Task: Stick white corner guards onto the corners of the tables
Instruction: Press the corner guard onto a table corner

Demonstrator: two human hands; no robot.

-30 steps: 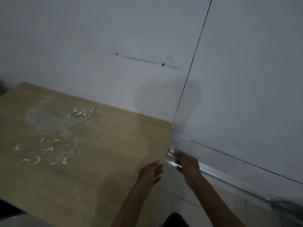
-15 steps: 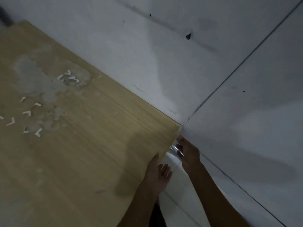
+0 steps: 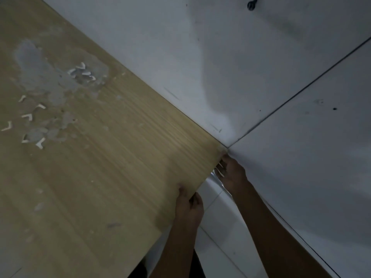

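The table is cut off by the left and bottom edges, so its other corners are not seen. At the 3 o'clock corner, the fingertips of the right hand are hidden in the dim gap beside the wall; something pale is glimpsed there, but what it is cannot be told. The fingers of the left hand are tucked over the table edge, out of sight. The small white pieces at 9 o'clock are too small to identify.

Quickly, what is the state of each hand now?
Left hand: grips the edge of the wooden table.
Right hand: at the table corner; grip cannot be told.
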